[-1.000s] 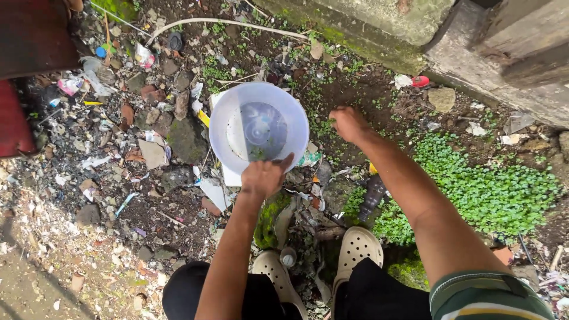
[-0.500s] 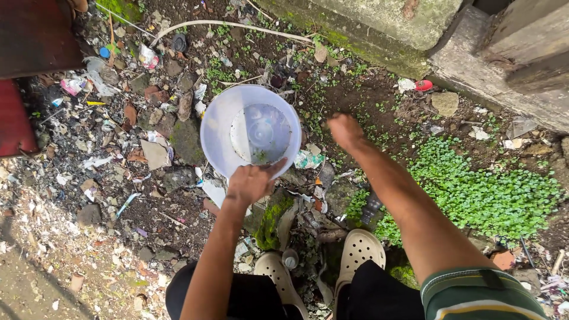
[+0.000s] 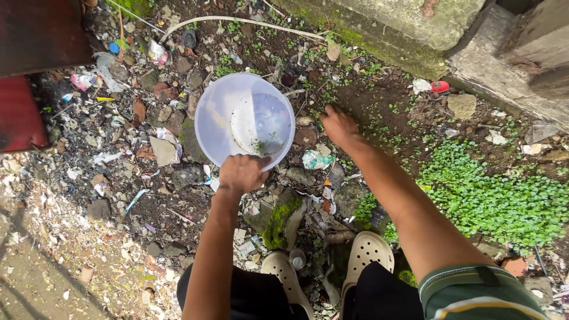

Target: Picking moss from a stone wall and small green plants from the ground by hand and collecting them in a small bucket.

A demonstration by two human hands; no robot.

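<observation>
My left hand [image 3: 240,173] grips the near rim of a translucent white plastic bowl [image 3: 220,112] held over littered ground; a few bits of green plant lie inside it. My right hand [image 3: 336,125] reaches down to the dark soil right of the bowl, fingers bent toward the ground among tiny green sprouts; whether it pinches anything is not clear. My two cream clogs [image 3: 368,251] stand below on mossy stones.
A dense patch of small green plants [image 3: 492,195] lies to the right. A mossy concrete wall [image 3: 415,29] runs along the top. Scraps of plastic, paper and stones [image 3: 118,130] cover the left. A red-brown object [image 3: 24,112] stands at far left.
The bowl has shifted left and slightly up with my left hand. My right hand has dropped lower onto the soil, closer to the bowl.
</observation>
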